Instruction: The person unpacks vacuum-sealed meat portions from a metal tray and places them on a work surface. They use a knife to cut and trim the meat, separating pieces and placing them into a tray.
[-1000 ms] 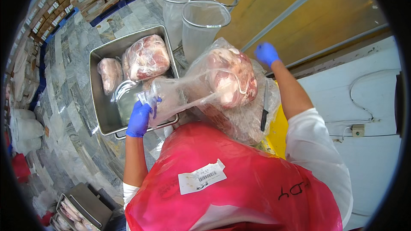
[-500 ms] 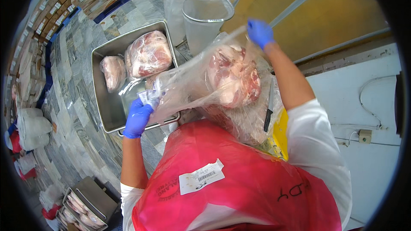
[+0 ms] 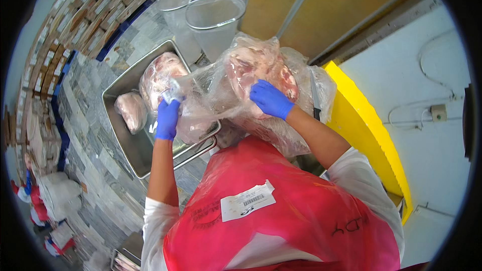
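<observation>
A large cut of meat [image 3: 240, 70] sits in front of me, wrapped in clear plastic film. My left hand [image 3: 168, 118], in a blue glove, is closed on a gathered end of a clear plastic bag [image 3: 201, 90] that stretches across to the meat. Against the front of that cut lies my right hand [image 3: 271, 99], also gloved in blue, its fingers extended over the plastic. A knife [image 3: 315, 95] with a black handle lies just right of the meat. Below my left hand is a steel tray [image 3: 116, 138] holding a wrapped large cut [image 3: 163, 73] and a smaller piece [image 3: 131, 112].
Clear bags hang from metal hoops [image 3: 215, 17] beyond the tray. A yellow bin [image 3: 369, 120] stands at right beside a white surface [image 3: 401, 85]. Stacked boxes [image 3: 85, 17] line the far left. More trays [image 3: 125, 253] and people [image 3: 37, 203] are at lower left.
My right hand has come down from the raised film onto the meat. The stretched bag has slackened and dropped. My left hand has shifted up over the tray, and more of the yellow bin shows.
</observation>
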### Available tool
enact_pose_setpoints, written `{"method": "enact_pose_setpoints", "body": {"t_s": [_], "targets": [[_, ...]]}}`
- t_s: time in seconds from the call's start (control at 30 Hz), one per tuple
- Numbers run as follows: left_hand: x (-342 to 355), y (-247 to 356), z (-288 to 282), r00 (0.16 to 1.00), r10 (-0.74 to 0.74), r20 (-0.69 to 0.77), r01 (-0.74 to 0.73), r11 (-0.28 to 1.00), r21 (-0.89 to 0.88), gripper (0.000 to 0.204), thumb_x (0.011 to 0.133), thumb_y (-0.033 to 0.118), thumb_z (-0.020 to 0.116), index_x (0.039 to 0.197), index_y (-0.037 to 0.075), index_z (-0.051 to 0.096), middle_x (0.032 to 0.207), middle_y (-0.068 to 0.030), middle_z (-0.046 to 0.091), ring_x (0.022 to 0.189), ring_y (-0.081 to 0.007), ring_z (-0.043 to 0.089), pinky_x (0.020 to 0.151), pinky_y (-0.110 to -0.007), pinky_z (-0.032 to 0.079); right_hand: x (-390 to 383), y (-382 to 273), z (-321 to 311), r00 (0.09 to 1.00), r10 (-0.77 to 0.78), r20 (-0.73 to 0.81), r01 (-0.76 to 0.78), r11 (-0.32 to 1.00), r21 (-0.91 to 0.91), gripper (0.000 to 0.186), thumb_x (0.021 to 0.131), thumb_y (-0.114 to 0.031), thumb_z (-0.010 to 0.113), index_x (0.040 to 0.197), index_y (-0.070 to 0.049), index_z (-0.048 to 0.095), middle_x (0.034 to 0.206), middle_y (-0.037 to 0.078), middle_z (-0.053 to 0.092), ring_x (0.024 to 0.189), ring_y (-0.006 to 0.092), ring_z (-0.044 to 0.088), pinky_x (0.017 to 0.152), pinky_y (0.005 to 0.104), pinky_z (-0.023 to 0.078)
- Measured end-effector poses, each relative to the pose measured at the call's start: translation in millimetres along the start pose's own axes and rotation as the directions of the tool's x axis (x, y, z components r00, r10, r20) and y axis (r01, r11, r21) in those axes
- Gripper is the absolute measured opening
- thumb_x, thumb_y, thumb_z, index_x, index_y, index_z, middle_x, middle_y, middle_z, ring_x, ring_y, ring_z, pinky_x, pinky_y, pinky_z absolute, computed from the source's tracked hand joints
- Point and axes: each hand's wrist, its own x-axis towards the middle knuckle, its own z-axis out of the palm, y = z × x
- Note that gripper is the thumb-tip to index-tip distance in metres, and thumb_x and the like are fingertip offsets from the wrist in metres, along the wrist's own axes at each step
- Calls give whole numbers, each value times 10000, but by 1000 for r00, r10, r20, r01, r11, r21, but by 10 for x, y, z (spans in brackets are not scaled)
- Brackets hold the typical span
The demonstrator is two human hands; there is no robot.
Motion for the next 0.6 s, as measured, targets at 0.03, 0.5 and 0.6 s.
{"method": "enact_pose_setpoints", "body": {"t_s": [0.03,0.5,0.6], "targets": [[186,-136,72,998,-28,56,28,999,16,309,901,178,615,1151,6,673,904,-12,670,743,-115,602,644,-269,481,-6,-53,-8,984,140,106,-144,989,26,183,867,-157,586,1022,-82,647,967,196,682,946,362,658,854,452,514],[388,-219,918,905,-66,421,-78,946,315,279,879,264,639,1004,27,719,830,-22,689,629,-87,548,578,-248,434,-327,-332,-566,906,424,-14,-423,905,49,186,905,-259,606,878,-76,597,779,176,661,721,397,652,662,497,517],[458,-280,533,929,-88,359,-22,957,289,287,899,272,629,1034,33,714,865,-30,708,637,-89,566,575,-252,443,-718,-497,-941,829,539,-148,-516,840,169,210,914,-284,615,851,-85,590,765,171,646,708,400,639,648,487,514]]}}
